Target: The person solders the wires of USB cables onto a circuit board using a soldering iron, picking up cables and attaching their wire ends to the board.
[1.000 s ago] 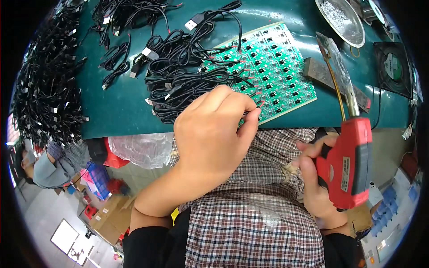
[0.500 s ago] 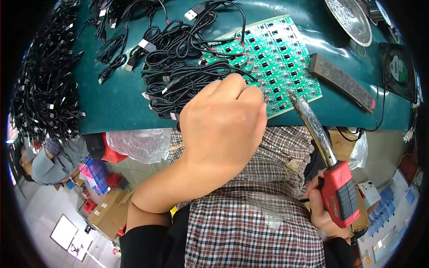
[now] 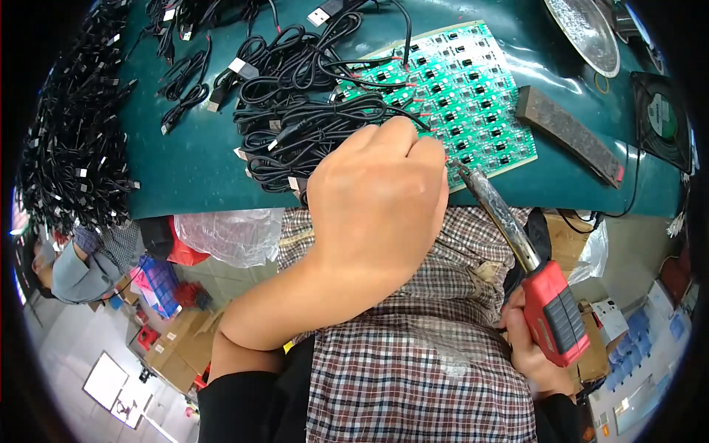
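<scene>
Teal workbench (image 3: 192,170) strewn with black cables (image 3: 295,125); green circuit board panel (image 3: 458,96) lies flat toward its near edge, a dark rectangular block (image 3: 569,133) just beside it. Left hand (image 3: 377,199) rests knuckles-up at the board's near corner, fingers curled over cable ends; what they pinch cannot be told. Right hand (image 3: 535,347) wraps closed around a red-handled soldering iron (image 3: 517,251), tip at the board's near edge.

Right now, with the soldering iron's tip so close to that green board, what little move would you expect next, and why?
Probably a slight forward nudge of the soldering iron until its tip meets the green circuit board. The right hand grips its red handle, the tip points at the board's near edge, and the left hand rests there over the black cables, its fingertips hidden.
</scene>
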`<state>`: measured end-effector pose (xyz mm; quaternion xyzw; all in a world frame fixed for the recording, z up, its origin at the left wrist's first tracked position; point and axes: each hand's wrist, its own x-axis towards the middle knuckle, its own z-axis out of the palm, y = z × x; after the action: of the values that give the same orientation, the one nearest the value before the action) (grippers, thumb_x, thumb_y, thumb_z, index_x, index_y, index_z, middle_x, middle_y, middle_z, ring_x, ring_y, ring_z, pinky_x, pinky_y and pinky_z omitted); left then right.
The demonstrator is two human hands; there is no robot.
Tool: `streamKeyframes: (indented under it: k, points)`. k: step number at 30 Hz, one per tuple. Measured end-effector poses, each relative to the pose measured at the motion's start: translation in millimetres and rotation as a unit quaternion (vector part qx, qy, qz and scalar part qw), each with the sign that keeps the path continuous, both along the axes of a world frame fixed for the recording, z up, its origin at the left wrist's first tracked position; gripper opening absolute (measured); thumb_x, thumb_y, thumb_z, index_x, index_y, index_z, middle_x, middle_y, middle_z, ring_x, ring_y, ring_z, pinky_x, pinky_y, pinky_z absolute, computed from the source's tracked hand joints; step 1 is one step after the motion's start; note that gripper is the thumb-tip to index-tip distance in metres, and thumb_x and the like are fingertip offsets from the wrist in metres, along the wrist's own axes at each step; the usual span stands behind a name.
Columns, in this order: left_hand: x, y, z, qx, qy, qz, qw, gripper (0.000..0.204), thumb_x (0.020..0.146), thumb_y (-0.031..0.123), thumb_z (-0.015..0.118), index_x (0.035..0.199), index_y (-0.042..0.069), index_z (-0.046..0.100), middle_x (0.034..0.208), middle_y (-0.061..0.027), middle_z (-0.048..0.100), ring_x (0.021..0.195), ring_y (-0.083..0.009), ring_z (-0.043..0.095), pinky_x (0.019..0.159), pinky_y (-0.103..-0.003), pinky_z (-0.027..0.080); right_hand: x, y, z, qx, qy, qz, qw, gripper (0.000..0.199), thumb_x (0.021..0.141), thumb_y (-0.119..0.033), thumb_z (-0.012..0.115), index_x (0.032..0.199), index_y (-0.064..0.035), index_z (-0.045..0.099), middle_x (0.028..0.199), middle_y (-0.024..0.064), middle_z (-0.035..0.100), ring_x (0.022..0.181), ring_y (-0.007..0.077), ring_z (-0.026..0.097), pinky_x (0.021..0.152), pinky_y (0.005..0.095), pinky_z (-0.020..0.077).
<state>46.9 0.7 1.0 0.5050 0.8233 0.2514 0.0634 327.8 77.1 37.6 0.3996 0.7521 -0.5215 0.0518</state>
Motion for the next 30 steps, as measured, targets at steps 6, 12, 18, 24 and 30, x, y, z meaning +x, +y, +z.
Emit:
streamKeyframes:
  k: [6,12,18,24,30]
  points:
    - [1,1,-2,0.000,0.004,0.003,1.000,0.014,0.075,0.011,0.083,0.078,0.011,0.069,0.078,-0.0042,0.062,0.070,-0.0272,0.064,0.062,-0.039,0.050,-4,1,-2,-0.012,0.022,-0.013,1.000,0.020,0.084,-0.006,0.076,0.103,-0.0015,0.069,0.090,0.0129,0.065,0.073,0.0305,0.067,0.065,0.0386,0.0522]
    - [1,0,-2,0.001,0.001,0.002,1.000,0.015,0.075,0.010,0.083,0.077,0.011,0.069,0.078,-0.0045,0.062,0.069,-0.0274,0.064,0.061,-0.039,0.050,-5,3,-1,-0.004,0.024,0.001,1.000,0.021,0.083,-0.004,0.075,0.103,-0.0010,0.069,0.090,0.0135,0.066,0.074,0.0315,0.067,0.066,0.0384,0.0528]
    - [1,-1,-2,-0.003,-0.001,0.000,1.000,0.016,0.075,0.009,0.083,0.077,0.011,0.068,0.078,-0.0044,0.062,0.070,-0.0273,0.063,0.061,-0.039,0.050,-9,6,0,0.012,0.016,0.034,0.999,0.019,0.084,-0.005,0.075,0.102,-0.0009,0.069,0.090,0.0137,0.066,0.073,0.0312,0.067,0.065,0.0381,0.0524]
    - [1,0,-2,0.006,-0.007,0.002,1.000,0.016,0.074,0.009,0.083,0.077,0.011,0.068,0.078,-0.0046,0.061,0.070,-0.0275,0.063,0.061,-0.039,0.050,-8,4,-1,0.006,0.010,0.030,0.999,0.018,0.085,-0.005,0.076,0.102,-0.0015,0.069,0.091,0.0134,0.066,0.074,0.0311,0.067,0.066,0.0382,0.0522]
    - [1,0,-1,0.002,-0.005,0.002,1.000,0.016,0.074,0.009,0.083,0.077,0.011,0.068,0.078,-0.0047,0.062,0.070,-0.0276,0.064,0.062,-0.039,0.050,-5,3,14,0.008,-0.086,0.012,0.996,0.021,0.088,-0.007,0.078,0.107,-0.0026,0.072,0.097,0.0144,0.071,0.084,0.0320,0.071,0.074,0.0391,0.0553]
